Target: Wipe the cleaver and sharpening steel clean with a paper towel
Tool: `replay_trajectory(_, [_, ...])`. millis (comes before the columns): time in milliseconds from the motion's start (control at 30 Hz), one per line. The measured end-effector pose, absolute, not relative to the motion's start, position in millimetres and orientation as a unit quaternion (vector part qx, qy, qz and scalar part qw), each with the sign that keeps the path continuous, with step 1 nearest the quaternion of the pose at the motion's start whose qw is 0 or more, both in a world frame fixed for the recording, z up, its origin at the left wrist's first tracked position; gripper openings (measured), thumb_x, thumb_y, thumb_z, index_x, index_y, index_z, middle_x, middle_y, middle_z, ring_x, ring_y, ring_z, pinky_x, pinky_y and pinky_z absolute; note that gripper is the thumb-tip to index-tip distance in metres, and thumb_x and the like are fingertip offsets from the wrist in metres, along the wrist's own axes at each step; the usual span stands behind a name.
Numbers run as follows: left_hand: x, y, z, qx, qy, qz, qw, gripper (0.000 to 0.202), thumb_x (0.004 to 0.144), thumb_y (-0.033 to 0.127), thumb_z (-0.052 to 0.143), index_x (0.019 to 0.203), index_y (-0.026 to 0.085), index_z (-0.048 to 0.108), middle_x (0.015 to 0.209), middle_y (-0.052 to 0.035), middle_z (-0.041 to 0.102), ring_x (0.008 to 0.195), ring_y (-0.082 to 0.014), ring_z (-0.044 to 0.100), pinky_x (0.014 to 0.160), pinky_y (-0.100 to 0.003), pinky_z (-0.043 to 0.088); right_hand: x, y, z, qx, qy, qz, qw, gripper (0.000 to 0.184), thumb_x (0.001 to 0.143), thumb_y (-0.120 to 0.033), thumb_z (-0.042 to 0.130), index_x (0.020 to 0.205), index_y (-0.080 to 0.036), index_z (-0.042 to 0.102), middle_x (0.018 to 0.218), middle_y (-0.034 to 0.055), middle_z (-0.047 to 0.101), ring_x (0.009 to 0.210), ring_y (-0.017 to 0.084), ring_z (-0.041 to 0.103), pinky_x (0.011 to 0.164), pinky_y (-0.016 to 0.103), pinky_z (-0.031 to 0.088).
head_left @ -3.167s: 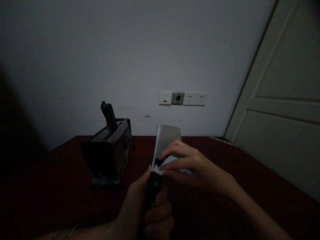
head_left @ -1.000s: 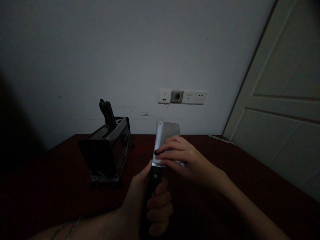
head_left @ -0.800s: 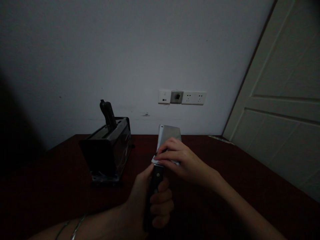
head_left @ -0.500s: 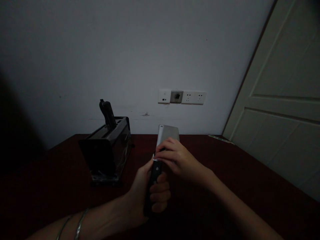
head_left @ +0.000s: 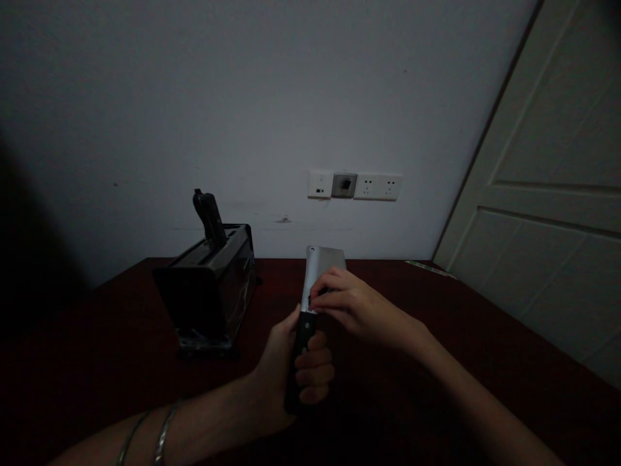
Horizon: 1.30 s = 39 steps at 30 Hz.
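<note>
A cleaver stands upright over the dark red table (head_left: pixel 121 362), its steel blade (head_left: pixel 324 259) pointing away from me. My left hand (head_left: pixel 295 369) is closed round the black handle (head_left: pixel 301 336). My right hand (head_left: pixel 359 307) has its fingers pressed together on the flat of the blade just above the handle. The white wipe that showed under those fingers in the earlier frames is covered by them now. Two thin bangles (head_left: pixel 160 433) sit on my left wrist.
A dark knife block (head_left: pixel 208 285) stands on the table to the left, with one black knife handle (head_left: pixel 207 217) sticking up from it. Wall sockets (head_left: pixel 355 186) are on the pale wall behind. A pale panelled door (head_left: pixel 548 194) fills the right side. The room is dim.
My right hand has slid down the blade toward the handle and the wipe has gone out of sight under it. The cleaver and my left hand have shifted slightly away from me.
</note>
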<state>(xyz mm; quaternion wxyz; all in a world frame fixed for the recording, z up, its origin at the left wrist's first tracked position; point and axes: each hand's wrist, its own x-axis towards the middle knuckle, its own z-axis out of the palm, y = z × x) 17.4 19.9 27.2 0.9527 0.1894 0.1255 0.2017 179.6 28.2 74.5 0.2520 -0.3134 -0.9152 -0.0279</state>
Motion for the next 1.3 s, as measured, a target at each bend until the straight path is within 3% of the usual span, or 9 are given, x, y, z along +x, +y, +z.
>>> replay_trajectory(300, [19.0, 22.8, 23.7, 0.192, 0.122, 0.19, 0.955, 0.065, 0.087, 0.057, 0.01, 0.049, 0.015, 0.043, 0.038, 0.006, 0.02, 0.03, -0.0054, 0.021, 0.028, -0.017, 0.021, 174.8, 31.8, 67.4, -0.323, -0.905, -0.032, 0.274, 0.019, 0.084, -0.011, 0.049, 0.092, -0.016, 0.066, 0.097, 0.0065, 0.059, 0.091, 0.018, 0.048, 0.078, 0.034, 0.041])
replay_trajectory(1300, [20.4, 23.6, 19.5, 0.221, 0.113, 0.187, 0.951, 0.062, 0.086, 0.06, 0.016, 0.049, 0.016, 0.04, 0.037, 0.0058, 0.021, 0.03, -0.0057, 0.019, 0.028, -0.017, 0.022, 181.0, 29.6, 75.9, -0.318, -0.919, -0.021, 0.234, 0.02, 0.084, -0.011, 0.05, 0.09, -0.018, 0.068, 0.091, 0.0053, 0.058, 0.088, 0.016, 0.049, 0.076, 0.032, 0.041])
